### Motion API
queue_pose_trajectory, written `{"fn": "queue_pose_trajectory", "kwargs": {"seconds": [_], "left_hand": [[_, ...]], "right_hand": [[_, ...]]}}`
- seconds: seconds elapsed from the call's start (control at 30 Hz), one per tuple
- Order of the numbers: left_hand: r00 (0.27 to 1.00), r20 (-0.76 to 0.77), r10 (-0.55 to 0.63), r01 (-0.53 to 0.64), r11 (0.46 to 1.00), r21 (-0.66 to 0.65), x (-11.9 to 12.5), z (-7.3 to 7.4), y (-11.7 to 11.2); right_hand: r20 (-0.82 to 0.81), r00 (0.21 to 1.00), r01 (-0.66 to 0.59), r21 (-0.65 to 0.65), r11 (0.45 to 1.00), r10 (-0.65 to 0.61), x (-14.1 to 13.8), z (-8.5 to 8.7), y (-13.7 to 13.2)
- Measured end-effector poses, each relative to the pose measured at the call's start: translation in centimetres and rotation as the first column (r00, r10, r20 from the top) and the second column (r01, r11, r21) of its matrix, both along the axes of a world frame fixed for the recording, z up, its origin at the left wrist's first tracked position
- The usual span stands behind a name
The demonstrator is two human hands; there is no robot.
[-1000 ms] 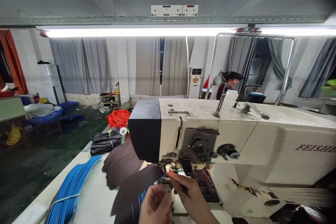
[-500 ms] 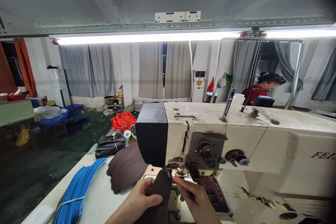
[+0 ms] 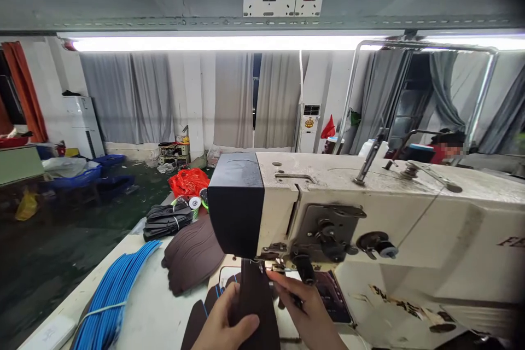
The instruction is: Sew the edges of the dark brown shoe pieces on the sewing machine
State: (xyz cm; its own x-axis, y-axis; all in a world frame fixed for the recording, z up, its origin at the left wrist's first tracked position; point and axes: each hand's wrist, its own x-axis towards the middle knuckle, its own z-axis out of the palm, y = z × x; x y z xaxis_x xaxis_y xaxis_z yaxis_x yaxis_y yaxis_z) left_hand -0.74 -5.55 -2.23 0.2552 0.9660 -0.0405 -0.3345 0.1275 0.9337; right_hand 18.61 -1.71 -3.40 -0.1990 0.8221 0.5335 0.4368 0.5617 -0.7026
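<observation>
My left hand grips a dark brown fabric piece between thumb and fingers. The far end of this piece lies under the needle area of a white sewing machine. My right hand is on the other side, its index fingertip at the fabric's right edge near the presser foot. Its other fingers curl around a small dark object, mostly hidden, whose kind I cannot make out. Left of my left hand show dark panels with blue edges. A stack of brown pieces lies beyond them.
A tied bundle of blue-edged strips lies on the white table at left. Behind are a black tied bundle, thread spools and a red plastic bag. A co-worker is partly visible behind the machine.
The fabric has shifted at the needle, showing a broader part, and blue-edged panels now show at its left. Both hands stay close to the needle. The co-worker has bent lower, and my view has shifted slightly.
</observation>
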Motion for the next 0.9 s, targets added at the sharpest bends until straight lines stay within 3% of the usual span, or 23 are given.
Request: {"fn": "queue_pose_trajectory", "kwargs": {"seconds": [0.13, 0.33, 0.63, 0.9], "left_hand": [[1.000, -0.015, -0.002, 0.000, 0.992, -0.124, -1.2, 0.4, -0.6], [0.996, 0.081, 0.047, -0.028, 0.975, -0.222, -1.8, 0.6, -0.3], [0.997, 0.059, -0.048, 0.053, 0.994, -0.095, -1.6, 2.6, 1.2], [0.999, 0.000, 0.041, -0.040, 0.993, -0.113, 0.0, 1.8, 2.0]], "right_hand": [[-0.007, 1.000, 0.001, -0.015, 1.000, -0.001, 0.0, -0.2, -0.1], [0.010, 1.000, -0.006, -0.056, 0.998, 0.006, 0.2, -0.6, -0.1], [0.006, 1.000, 0.001, -0.041, 0.999, 0.000, 0.2, -0.4, 0.0], [-0.017, 1.000, -0.026, -0.078, 0.997, 0.025, 0.1, -0.3, 0.0]]}}
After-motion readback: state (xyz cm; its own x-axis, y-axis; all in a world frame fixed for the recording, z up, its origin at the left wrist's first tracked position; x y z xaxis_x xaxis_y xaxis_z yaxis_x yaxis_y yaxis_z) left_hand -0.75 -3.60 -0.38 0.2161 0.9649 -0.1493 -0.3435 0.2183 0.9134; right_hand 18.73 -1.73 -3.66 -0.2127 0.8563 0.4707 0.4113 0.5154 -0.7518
